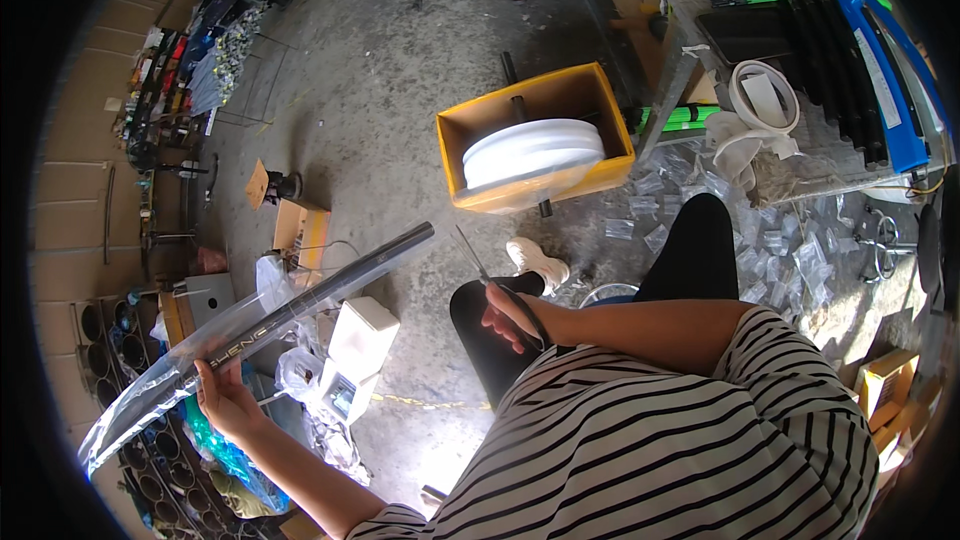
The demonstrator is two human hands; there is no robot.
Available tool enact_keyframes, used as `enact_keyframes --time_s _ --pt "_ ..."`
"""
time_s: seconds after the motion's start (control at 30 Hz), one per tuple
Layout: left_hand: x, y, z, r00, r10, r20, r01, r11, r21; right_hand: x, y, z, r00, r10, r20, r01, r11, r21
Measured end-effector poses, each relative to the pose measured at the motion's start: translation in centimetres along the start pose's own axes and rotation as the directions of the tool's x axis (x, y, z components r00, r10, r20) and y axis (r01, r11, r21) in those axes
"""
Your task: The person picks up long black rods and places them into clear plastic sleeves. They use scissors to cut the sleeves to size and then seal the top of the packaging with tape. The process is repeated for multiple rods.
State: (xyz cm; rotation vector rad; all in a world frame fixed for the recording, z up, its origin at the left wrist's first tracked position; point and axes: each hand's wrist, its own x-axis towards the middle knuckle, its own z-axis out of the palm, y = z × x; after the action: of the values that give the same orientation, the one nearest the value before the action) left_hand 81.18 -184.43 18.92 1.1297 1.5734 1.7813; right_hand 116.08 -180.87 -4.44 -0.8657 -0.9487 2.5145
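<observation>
Off to your left, your left hand grips a tube in clear plastic; your right hand holds scissors; sleeving seems underway, trimming probably next.

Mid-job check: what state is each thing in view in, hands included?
Left hand: closed around the sleeved tube
Right hand: closed on the scissors
Scissors: held, blades pointing away from the wearer; whether parted, cannot tell
Black tube: held aslant
Clear sleeve: around the tube, running past its lower end
Yellow-edged box: open-topped
White roll: inside that box
Clear plastic packets: scattered on the floor
</observation>
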Motion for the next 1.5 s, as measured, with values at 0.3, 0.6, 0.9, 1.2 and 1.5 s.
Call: enact_keyframes --time_s 0.3,0.6,0.9,1.2,1.5 --pt "0.0 -0.1 0.0 0.998 -0.013 -0.06 0.013 1.0 -0.006 -0.1 0.4 -1.0 0.998 0.062 -0.023 -0.061 0.997 0.041" --pt "0.1 -0.6 -1.1 0.999 -0.028 -0.027 0.028 0.999 -0.016 0.7 -1.6 -1.0 1.0 0.016 -0.019 -0.016 0.999 0.03" --pt "-0.2 -0.4 -1.0 0.999 -0.046 -0.024 0.046 0.998 -0.033 1.3 -2.1 -1.2 0.997 -0.026 -0.075 0.025 1.0 -0.015" --pt "-0.3 -0.5 -1.0 0.999 -0.038 -0.006 0.038 0.999 -0.026 1.4 -1.5 -1.4 0.987 -0.113 -0.117 0.107 0.993 -0.053" --pt "-0.3 -0.5 -1.6 0.999 -0.052 -0.003 0.052 0.997 -0.051 2.0 -1.7 -1.4 0.991 -0.067 -0.117 0.066 0.998 -0.012"
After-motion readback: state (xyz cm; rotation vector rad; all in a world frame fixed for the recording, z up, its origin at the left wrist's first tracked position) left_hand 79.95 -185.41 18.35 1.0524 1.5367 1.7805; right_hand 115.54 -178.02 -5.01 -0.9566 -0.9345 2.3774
